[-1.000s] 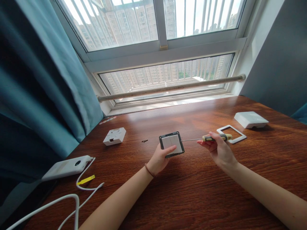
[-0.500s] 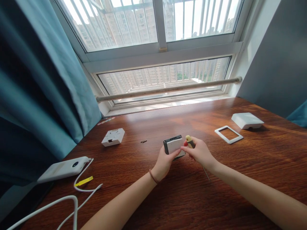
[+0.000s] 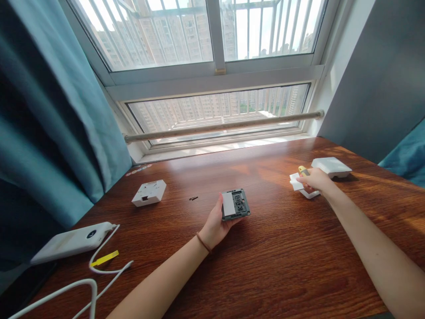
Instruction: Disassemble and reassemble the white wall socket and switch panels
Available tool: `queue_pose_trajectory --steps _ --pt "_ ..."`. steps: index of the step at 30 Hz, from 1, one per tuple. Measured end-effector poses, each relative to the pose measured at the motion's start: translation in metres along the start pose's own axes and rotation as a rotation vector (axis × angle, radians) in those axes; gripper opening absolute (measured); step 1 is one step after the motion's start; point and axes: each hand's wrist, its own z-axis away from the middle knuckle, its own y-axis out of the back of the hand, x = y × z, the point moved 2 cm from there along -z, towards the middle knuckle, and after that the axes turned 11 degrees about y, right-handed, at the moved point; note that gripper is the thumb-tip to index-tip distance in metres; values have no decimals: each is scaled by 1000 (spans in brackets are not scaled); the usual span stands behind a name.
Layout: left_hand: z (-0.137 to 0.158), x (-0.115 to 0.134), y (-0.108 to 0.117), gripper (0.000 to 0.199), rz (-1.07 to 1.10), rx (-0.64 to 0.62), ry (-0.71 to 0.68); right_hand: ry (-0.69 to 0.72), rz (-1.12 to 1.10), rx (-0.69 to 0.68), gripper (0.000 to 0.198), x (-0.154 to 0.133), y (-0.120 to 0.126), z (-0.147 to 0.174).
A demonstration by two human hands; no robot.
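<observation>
My left hand [image 3: 215, 225] is closed around a wall switch module [image 3: 239, 204], tilted above the table. A white rocker covers its left half; the right half shows the dark inner mechanism. Over on the right, my right hand [image 3: 317, 180] grips a white rocker cover [image 3: 295, 182] together with a screwdriver, whose yellow-and-dark handle [image 3: 303, 171] shows above the fingers. Its shaft is hidden. Beneath that hand, a white switch frame [image 3: 311, 195] lies partly covered; I cannot tell whether the rocker cover touches it.
Two small screws [image 3: 193, 198] lie left of the switch. A white mounting box [image 3: 149, 193] sits further left, and a white box-like piece [image 3: 332, 165] at the right. A white power bank [image 3: 71, 243] with a cable [image 3: 116, 271] and yellow strap [image 3: 106, 258] occupies the left edge.
My right hand has moved away from the switch to the right, taking the rocker cover and screwdriver along. The switch's right half is now uncovered. The left hand has turned it slightly.
</observation>
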Motion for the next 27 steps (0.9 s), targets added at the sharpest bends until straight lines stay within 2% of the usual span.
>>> queue_pose_trajectory --steps 3,6,10,18,21,27 --pt "2 -3 -3 46 -11 20 31 -122 234 33 16 22 28 -15" --pt "3 -5 -5 44 -14 41 52 -158 382 -4 14 36 40 -20" --pt "3 -6 -5 41 -25 69 51 -117 519 -95 14 41 38 -21" --pt "2 -6 -3 43 -43 68 49 7 791 -152 20 33 31 -26" --pt "2 -7 -2 43 -41 73 57 47 839 -187 30 29 28 -22" --pt "1 -6 -2 42 -21 62 56 139 929 -205 74 29 12 -11"
